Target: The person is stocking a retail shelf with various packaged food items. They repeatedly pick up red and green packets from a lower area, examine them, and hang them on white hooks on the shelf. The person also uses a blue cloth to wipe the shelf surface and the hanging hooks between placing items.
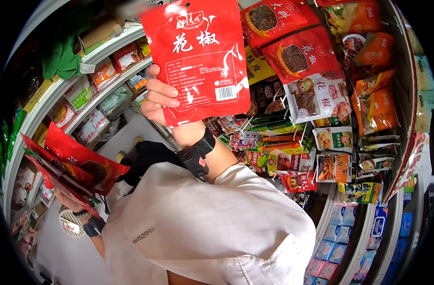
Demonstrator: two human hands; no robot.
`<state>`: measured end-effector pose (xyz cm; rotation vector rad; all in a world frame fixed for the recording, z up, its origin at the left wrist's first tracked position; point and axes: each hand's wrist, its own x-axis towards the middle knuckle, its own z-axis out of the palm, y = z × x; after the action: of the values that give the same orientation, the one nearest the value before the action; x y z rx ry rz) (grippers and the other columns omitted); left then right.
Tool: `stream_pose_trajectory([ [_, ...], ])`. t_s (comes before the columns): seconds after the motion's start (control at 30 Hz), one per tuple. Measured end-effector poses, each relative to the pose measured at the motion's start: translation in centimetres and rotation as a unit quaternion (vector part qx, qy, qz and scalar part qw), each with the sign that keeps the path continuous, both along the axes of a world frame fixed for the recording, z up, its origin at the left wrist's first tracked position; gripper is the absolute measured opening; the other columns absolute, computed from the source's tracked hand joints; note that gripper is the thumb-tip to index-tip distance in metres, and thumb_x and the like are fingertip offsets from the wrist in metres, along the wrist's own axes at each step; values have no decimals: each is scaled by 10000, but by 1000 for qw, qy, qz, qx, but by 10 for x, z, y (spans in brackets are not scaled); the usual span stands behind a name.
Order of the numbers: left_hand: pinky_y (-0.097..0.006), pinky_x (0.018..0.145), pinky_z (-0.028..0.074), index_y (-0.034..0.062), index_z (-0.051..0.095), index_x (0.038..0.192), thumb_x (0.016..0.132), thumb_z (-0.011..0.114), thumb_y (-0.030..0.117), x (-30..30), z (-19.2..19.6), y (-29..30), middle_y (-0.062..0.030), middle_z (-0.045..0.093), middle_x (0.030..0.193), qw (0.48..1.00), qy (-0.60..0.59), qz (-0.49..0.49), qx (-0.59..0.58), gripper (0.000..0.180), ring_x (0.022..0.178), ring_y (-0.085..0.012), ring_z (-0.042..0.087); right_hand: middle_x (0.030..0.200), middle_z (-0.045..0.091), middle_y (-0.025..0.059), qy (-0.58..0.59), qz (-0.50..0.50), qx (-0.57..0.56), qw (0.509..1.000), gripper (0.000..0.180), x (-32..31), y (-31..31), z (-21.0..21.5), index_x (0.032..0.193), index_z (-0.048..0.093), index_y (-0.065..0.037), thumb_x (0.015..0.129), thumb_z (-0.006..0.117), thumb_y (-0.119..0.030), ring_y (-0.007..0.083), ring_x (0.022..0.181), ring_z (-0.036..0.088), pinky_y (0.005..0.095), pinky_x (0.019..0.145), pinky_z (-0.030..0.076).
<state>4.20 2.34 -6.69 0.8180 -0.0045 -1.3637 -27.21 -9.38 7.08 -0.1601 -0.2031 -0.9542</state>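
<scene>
I see the right grip [159, 98] clamped on a near-upright red pouch [200, 61], hung packets [300, 54] at its three o'clock; the left grip [69, 203], farther off at seven, clutches more pouches [91, 166].

Red pouch [202, 61], upper centre — big white characters, outlined mark above, fine white print below; barcode [225, 93] at its lower right; red packets [65, 142], left — white characters; hanging red pouches [317, 39], white characters; white pouch [328, 95], dark characters; yellow packet [259, 71], dark characters, partly hidden; white shirt [188, 209], small dark print.
</scene>
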Motion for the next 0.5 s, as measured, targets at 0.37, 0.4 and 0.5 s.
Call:
stream_pose_trajectory([
  [0.37,-458,974,371,118,349,1321,831,373,407,5,22,4,-104,426,1301,999,6,21,49,570,1180,-292,426,591,442,-12,-10,2,-11,1000,348,25,20,-5,1058,485,-41,910,353,-326,89,452,421,261,609,365],
  [0.4,-458,973,371,119,348,1322,829,377,407,12,16,7,-105,426,1301,999,19,13,38,571,1181,-293,425,592,441,-12,-5,3,-13,1000,352,27,21,-4,1064,484,-40,909,353,-328,88,453,421,263,609,366],
  [0.5,-460,969,373,120,349,1322,825,387,403,24,4,11,-105,426,1302,1000,19,6,18,573,1182,-294,425,592,440,-11,-7,10,-30,999,377,31,24,-4,1077,481,-32,902,355,-343,86,458,422,260,622,356],
])
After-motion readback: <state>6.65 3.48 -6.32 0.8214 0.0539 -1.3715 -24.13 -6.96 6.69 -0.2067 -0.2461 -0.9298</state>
